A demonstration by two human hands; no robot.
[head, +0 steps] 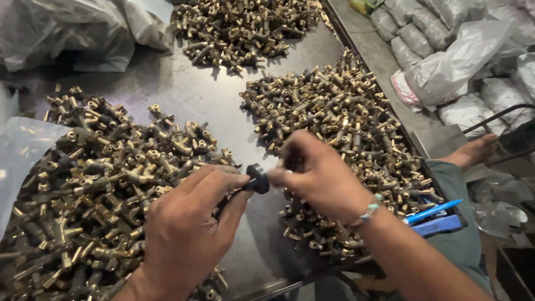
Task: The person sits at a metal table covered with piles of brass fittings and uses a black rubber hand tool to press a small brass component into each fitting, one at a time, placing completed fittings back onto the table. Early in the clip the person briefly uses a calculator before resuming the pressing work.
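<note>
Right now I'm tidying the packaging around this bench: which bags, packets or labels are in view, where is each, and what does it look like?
Crumpled clear plastic bag: top left on the metal table, grey-white.
Clear plastic sheet: left edge, partly over the brass fittings.
Large translucent white bag: right, off the table, with a red-printed corner.
Row of small filled grey packets: top right, lumpy.
No screens or signs.

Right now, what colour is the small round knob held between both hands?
Black; the small round knob shows best in the head view, against brass-coloured fittings.
</note>
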